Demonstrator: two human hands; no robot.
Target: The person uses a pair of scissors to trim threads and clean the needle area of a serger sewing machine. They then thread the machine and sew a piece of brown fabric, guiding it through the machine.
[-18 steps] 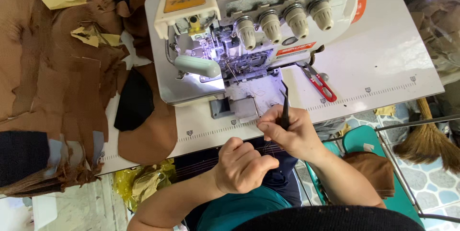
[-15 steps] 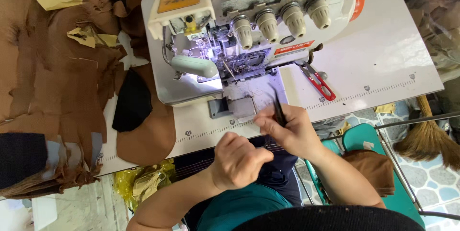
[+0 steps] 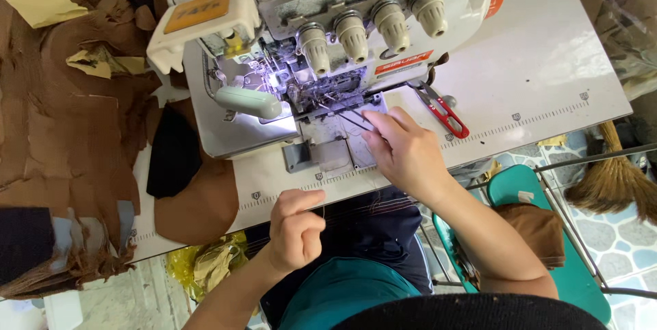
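Right now your right hand [image 3: 404,148] pinches thin dark tweezers [image 3: 350,119], tips at the lit needle area of the white overlock sewing machine [image 3: 328,35]. Your left hand [image 3: 295,229], curled, pinches a fine thread [image 3: 324,215] near the white table [image 3: 547,63] edge. Red-handled snips [image 3: 441,109] lie just beside your right hand.

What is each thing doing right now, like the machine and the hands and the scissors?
Sewing machine: work light on, looper area open.
Right hand: holding black tweezers toward the lit area.
Left hand: pinching a thin thread at the table edge.
Red snips: lying flat, untouched.
Brown fabric: piled on the left.
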